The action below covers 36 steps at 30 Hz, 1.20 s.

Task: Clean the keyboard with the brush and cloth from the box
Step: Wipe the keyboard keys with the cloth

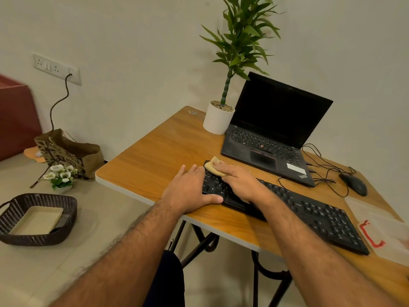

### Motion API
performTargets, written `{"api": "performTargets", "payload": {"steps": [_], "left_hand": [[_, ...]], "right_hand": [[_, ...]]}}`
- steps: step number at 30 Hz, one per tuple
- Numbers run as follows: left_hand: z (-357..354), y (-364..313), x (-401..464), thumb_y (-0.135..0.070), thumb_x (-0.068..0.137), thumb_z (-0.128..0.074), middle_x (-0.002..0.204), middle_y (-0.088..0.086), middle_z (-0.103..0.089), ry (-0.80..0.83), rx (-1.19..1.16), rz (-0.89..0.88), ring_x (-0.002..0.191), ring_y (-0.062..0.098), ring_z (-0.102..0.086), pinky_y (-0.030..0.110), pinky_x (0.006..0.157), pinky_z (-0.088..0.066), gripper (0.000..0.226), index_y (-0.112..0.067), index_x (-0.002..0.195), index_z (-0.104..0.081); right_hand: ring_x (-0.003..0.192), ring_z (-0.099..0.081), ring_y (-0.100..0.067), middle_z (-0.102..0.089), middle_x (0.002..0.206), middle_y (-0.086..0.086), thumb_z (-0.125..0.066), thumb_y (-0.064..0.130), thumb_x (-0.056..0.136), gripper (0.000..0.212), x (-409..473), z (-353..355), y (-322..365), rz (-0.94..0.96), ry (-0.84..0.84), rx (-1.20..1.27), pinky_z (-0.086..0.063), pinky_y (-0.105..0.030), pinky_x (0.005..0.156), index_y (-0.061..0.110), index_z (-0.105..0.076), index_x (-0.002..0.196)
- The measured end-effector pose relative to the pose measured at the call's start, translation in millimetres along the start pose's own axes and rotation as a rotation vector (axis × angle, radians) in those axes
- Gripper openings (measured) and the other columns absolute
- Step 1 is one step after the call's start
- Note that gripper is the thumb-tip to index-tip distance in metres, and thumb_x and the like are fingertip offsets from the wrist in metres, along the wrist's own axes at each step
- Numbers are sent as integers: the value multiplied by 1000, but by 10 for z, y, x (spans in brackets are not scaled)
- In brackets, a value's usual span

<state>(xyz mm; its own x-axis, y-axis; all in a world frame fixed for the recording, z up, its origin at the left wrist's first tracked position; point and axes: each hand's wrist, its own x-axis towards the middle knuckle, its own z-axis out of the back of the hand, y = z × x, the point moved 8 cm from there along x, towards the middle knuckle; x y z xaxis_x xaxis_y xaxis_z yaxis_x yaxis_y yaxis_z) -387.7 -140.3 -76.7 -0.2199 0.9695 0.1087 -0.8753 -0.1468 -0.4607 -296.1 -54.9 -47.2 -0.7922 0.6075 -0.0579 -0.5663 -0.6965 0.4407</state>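
Tan cloth (214,166) lies pressed under the right hand (238,181), whose fingers lie straight and close together on the keyboard's (309,212) left end, toward ten o'clock from the board's middle. At that end's edge the left hand (188,191) braces the board, fingers flat and slightly spread, thumb along the near edge. At four o'clock from the keyboard sits the clear plastic box (385,229), just beside it; I see no brush. Risks, as I judge them: hard wiping could pop a keycap, or shove the board toward the laptop (272,138) at twelve o'clock if the bracing hand slips.
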Motion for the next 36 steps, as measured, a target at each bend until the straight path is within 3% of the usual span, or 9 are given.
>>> {"api": "performTargets", "payload": {"steps": [3, 7, 10, 18, 21, 24, 28, 32, 36], "left_hand": [[6, -19, -22, -77, 83, -53, 163, 4, -28, 5, 16, 2, 152, 16, -14, 37, 125, 3, 104, -11, 156, -20], [24, -23, -27, -76, 83, -54, 162, 4, -29, 3, -1, 13, 153, 16, -14, 36, 123, 5, 102, -12, 156, -21], [43, -50, -56, -73, 85, -54, 164, 6, -25, 23, 5, 27, 153, 18, -10, 35, 122, 5, 101, -12, 157, -18], [19, -22, -54, -77, 83, -53, 163, 5, -28, 20, 14, 34, 153, 15, -13, 36, 123, 6, 104, -11, 157, -20], [30, -40, -64, -74, 85, -53, 165, 5, -22, 36, 21, 49, 153, 18, -9, 35, 122, 6, 103, -12, 158, -17], [34, -41, -65, -76, 84, -53, 165, 6, -21, 34, 34, 48, 153, 17, -10, 35, 122, 7, 105, -11, 158, -16], [20, -19, -44, -77, 83, -53, 162, 6, -28, 16, 33, 29, 152, 16, -16, 38, 124, 5, 105, -11, 157, -20], [12, -21, -42, -77, 83, -53, 163, 7, -27, 18, 33, 31, 152, 15, -15, 37, 123, 6, 105, -11, 157, -20], [6, -12, -39, -78, 82, -52, 165, 7, -21, 39, 44, 49, 153, 15, -13, 36, 123, 8, 107, -11, 158, -17]], "right_hand": [[146, -28, -14, -35, 157, 3, -43, 9, 102, 47, -61, 109, -43, -19, -3, -11, -16, -22, 115, 23, -45, 147], [149, -18, -12, -26, 161, 1, -38, 9, 104, 49, -65, -51, 86, 8, -61, -115, -6, -22, 118, 18, -36, 152], [148, -22, -12, -30, 159, 2, -38, 8, 103, 50, -132, -22, 45, 13, -11, -95, -8, -18, 115, 20, -38, 151], [150, -15, -10, -22, 163, 1, -35, 6, 102, 53, -215, -124, 110, 8, -55, -147, -7, -28, 123, 17, -30, 154], [148, -22, -10, -28, 160, 3, -36, 3, 99, 56, -307, -39, 70, 8, 20, -118, -9, -18, 117, 19, -35, 152], [144, -31, -14, -35, 157, 4, -39, 6, 98, 57, -308, 61, -5, -26, 26, -133, -19, -24, 117, 27, -38, 151], [150, -15, -13, -19, 163, 4, -39, -2, 94, 66, -244, -56, 140, -50, -21, -140, -10, -29, 122, 22, -29, 155], [149, -23, -15, -27, 161, 5, -37, 0, 95, 63, -299, -40, 128, -40, 12, -120, -15, -34, 123, 26, -35, 152], [147, -25, -10, -31, 159, 9, -37, -4, 94, 65, -427, 31, 45, -22, 77, -130, -15, -27, 122, 29, -37, 151]]}}
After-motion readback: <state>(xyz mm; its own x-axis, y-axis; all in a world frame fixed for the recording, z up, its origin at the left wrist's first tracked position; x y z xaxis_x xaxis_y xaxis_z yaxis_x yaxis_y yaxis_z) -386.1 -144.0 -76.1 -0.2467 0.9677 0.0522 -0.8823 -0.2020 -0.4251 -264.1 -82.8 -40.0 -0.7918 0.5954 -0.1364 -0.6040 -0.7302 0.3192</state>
